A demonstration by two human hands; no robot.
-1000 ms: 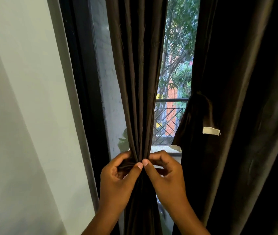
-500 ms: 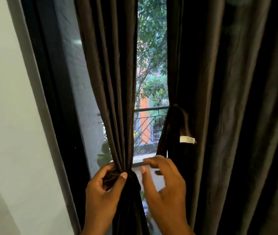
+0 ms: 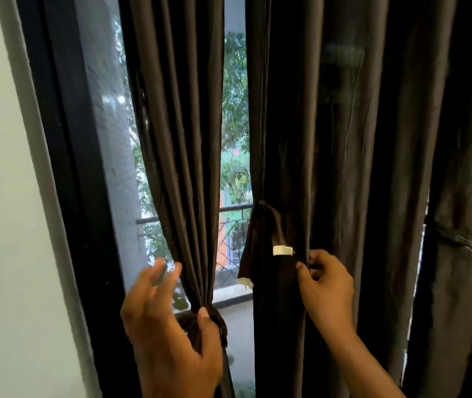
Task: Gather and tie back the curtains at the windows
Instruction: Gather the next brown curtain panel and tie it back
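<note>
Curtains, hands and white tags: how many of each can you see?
Dark brown fabric curtains: 2, the tied one and the loose one
Bare hands: 2, left and right
Small white fabric tags: 2
Total: 6

Taking the window frame [image 3: 65, 173] as the landmark: the wall [image 3: 2, 196] lies to its left, and the glass pane [image 3: 105, 133] sits just inside it to the right, with a railing [image 3: 234, 209] and trees [image 3: 236, 110] behind the glass. The gathered curtain [image 3: 180, 139] hangs before the pane right of the frame, cinched by a tie [image 3: 217, 320] low down, where the left hand [image 3: 168, 337] lies in front with its thumb touching the tie. Farther right of the frame, past a gap, hangs the second curtain [image 3: 358, 168] with a loose tie-back [image 3: 269, 242] hanging against its left edge, and the right hand [image 3: 325, 285] touches the cloth just right of that tie-back.
</note>
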